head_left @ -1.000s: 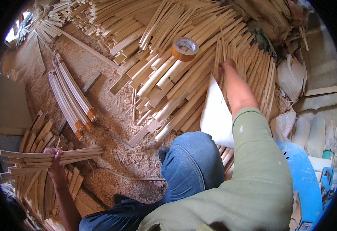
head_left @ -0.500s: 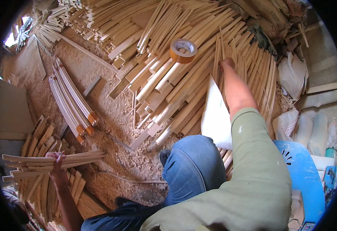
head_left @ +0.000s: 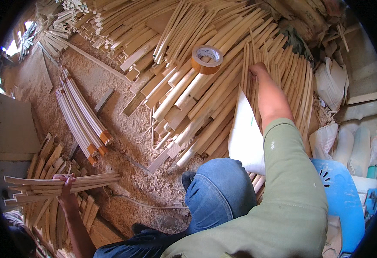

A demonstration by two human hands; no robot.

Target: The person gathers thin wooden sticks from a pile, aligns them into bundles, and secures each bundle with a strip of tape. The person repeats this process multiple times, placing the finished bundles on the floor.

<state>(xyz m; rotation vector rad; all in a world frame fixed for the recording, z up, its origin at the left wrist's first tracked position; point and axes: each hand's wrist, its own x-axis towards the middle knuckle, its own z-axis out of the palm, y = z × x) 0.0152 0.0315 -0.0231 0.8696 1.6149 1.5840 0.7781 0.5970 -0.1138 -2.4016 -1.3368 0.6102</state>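
Note:
My left hand (head_left: pixel 66 184) is closed around a bundle of slightly curved wooden slats (head_left: pixel 96 178), held level above a heap of similar curved pieces (head_left: pixel 46 215) at the lower left. Stretched far forward, my right hand (head_left: pixel 258 69) has its fingers curled at a thin wooden strip (head_left: pixel 251 45) in the large pile of wooden strips (head_left: pixel 223 112). Its fingertips are partly hidden. Below that hand lies a white sheet (head_left: pixel 244 137) along the strips. A roll of brown tape (head_left: pixel 206 67) rests on the pile to the left.
Taped bundles of pale rods (head_left: pixel 83 116) lie on the sawdust-covered floor (head_left: pixel 124 133). A blue plastic chair (head_left: pixel 341 202) stands close on the right, with white bags (head_left: pixel 331 81) beyond. My bent knee (head_left: pixel 218 185) juts in front of the pile.
The whole view has shifted slightly. My left hand keeps its grip on the slats, and my right hand stays at nearly the same spot in the pile.

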